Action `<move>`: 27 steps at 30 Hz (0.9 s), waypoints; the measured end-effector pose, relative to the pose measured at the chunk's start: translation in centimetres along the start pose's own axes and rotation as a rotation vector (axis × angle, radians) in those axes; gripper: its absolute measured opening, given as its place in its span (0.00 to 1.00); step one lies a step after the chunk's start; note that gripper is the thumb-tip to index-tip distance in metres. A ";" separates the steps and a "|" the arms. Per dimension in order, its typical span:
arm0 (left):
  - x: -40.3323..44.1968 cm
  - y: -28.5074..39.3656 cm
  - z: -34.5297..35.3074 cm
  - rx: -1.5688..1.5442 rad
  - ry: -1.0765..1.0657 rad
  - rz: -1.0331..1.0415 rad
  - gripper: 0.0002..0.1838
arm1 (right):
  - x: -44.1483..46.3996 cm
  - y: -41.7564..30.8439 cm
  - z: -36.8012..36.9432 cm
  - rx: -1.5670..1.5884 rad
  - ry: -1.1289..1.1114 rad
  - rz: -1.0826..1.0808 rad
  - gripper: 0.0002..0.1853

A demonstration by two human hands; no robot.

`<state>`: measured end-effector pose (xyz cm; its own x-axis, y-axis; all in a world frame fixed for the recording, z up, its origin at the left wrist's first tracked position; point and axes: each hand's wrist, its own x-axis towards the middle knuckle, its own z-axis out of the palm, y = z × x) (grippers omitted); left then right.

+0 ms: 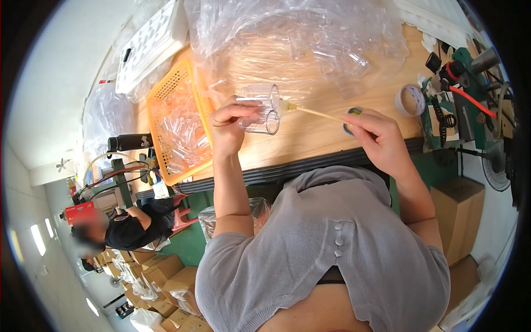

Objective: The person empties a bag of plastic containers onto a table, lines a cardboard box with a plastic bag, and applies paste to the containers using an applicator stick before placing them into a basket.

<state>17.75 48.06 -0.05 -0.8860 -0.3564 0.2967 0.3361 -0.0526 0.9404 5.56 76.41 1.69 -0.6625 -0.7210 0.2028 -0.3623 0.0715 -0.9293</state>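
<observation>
My left hand (235,122) grips a clear plastic cup (260,95) with a smaller clear tube joined to its side, open ends facing right. Between the thumb and fingers of my right hand (379,138) is a thin wooden stick (318,114) with a pale yellowish tip. That tip is close to the cup's rim; whether it touches, I cannot tell. Partly hidden behind my right fingers, a small round blue and yellow object (348,129) lies on the wooden table (310,141).
An orange basket (156,122) of clear plastic parts stands on the left. Clear plastic bags (293,27) with more parts cover the back. To the right are a tape roll (410,100) and a green machine (470,88). Another person (130,228) sits beyond, near cardboard boxes (166,271).
</observation>
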 end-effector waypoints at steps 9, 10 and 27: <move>-0.8 2.7 -5.9 0.831 0.331 0.151 0.15 | -0.4 1.4 0.0 0.088 0.014 0.056 0.09; -1.2 3.2 -8.0 1.161 0.411 0.153 0.15 | -0.7 1.7 -0.2 0.088 -0.006 0.084 0.10; 5.1 -11.3 5.7 0.965 0.054 0.051 0.28 | -5.1 4.3 -2.6 0.098 0.157 0.297 0.11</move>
<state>7.59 52.19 -8.26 -0.8536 -0.3807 0.3557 -0.0546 0.7442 0.6657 5.71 82.18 -2.55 -0.8254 -0.5629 -0.0432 -0.0786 0.1903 -0.9786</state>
